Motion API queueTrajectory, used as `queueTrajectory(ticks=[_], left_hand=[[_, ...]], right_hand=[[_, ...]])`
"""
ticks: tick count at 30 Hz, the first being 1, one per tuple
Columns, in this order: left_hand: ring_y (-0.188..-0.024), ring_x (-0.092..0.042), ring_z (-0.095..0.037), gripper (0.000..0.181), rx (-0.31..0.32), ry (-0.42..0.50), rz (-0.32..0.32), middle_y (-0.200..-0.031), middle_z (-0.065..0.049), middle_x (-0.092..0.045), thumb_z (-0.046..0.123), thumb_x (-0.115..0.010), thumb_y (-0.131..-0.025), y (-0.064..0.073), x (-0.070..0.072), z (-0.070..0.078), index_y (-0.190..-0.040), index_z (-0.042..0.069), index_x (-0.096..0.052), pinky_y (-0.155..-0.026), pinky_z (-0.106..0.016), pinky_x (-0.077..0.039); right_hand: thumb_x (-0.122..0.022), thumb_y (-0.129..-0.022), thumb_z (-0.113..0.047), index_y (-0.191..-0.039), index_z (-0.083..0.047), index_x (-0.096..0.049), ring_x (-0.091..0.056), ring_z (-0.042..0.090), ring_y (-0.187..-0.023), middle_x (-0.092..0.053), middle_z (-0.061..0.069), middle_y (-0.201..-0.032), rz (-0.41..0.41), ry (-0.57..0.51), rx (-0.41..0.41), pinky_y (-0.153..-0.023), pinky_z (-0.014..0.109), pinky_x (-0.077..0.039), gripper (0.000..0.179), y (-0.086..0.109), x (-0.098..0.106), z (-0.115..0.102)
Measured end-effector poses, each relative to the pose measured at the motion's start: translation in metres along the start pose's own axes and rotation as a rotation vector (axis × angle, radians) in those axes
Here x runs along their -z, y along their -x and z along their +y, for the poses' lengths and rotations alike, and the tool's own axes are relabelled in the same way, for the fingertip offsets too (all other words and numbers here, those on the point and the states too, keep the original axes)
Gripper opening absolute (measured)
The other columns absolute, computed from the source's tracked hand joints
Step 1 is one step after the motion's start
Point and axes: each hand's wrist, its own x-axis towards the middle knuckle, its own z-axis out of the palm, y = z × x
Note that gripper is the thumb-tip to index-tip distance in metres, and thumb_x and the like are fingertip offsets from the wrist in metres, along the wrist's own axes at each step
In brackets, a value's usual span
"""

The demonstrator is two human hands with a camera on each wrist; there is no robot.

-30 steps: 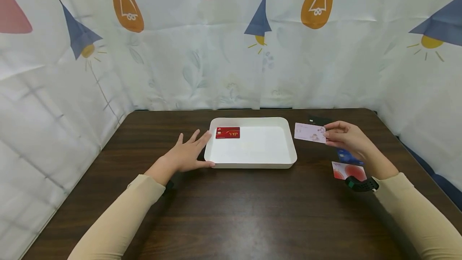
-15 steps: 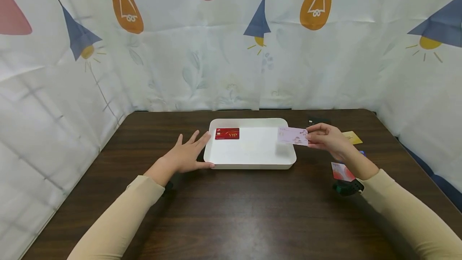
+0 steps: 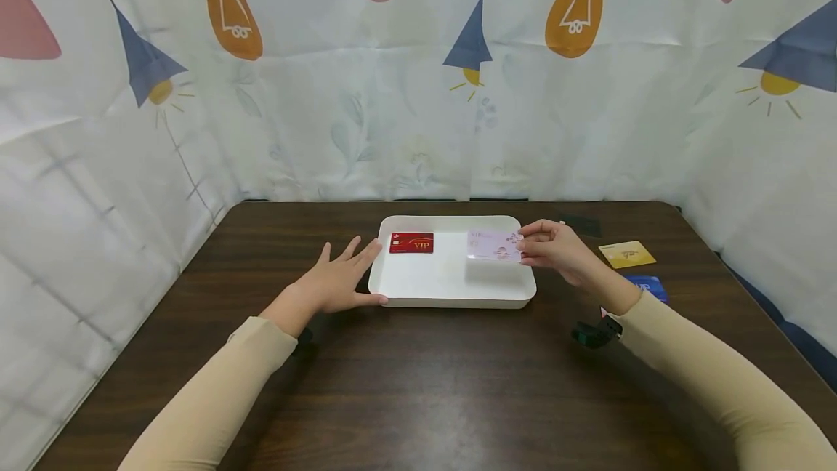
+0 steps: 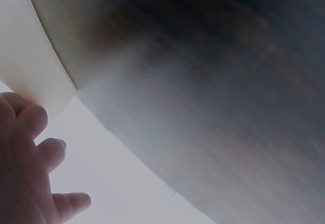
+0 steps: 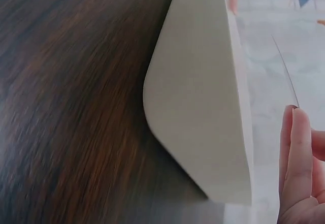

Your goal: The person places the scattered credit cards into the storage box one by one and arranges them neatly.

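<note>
Curtain (image 3: 418, 107): White cloth printed with orange light bulbs and blue lamps hangs behind the scene at twelve o'clock.
Table (image 3: 418, 384): Dark brown wood grain catches a soft glare near six o'clock.
Tray (image 3: 425, 278): White, shallow and round-cornered, it sits toward the far side of the table and marks the centre of the dial for the directions that follow.
Left hand (image 3: 336, 288): Fingers spread wide, a person's hand is at the nine o'clock side of the tray, one fingertip and the thumb against the wall there.
Right hand (image 3: 556, 253): Thumb and fingers pinch the pale pink card (image 3: 490, 244) by its three o'clock edge.
Card aloft: Held above the tray's floor at about two o'clock, the pale pink card has a faint shadow below it; the right wrist view shows it nearly edge-on, a thin line rising from the fingertips.
Red card (image 3: 412, 243): Flat in the tray at ten o'clock, gold "VIP" lettering up, well apart from the right hand.
Loose cards: On the table lie a black card (image 3: 582, 224) between two and three o'clock, a yellow card (image 3: 626, 254) at three and, just past it, a blue card (image 3: 650, 286) partly behind the arm.
Sleeves (image 3: 216, 391): Cream cloth reaches in from seven and five o'clock.
</note>
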Motion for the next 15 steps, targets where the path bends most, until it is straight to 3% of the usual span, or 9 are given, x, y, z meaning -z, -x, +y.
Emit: queueTrajectory(ticks=[15], left_hand=[[-0.155, -0.008, -0.04, 0.112, -0.007, 0.008, 0.009, -0.168, -0.014, -0.022, 0.074, -0.061, -0.088, -0.001, -0.003, -0.002, -0.165, 0.008, -0.014, -0.114, -0.075, -0.002]], right_hand=[[-0.063, -0.099, 0.006, -0.131, 0.009, -0.053, -0.069, 0.014, -0.076, -0.068, 0.009, -0.094, 0.007, 0.009, -0.086, -0.079, 0.034, -0.061, 0.034, -0.026, -0.041, 0.002]])
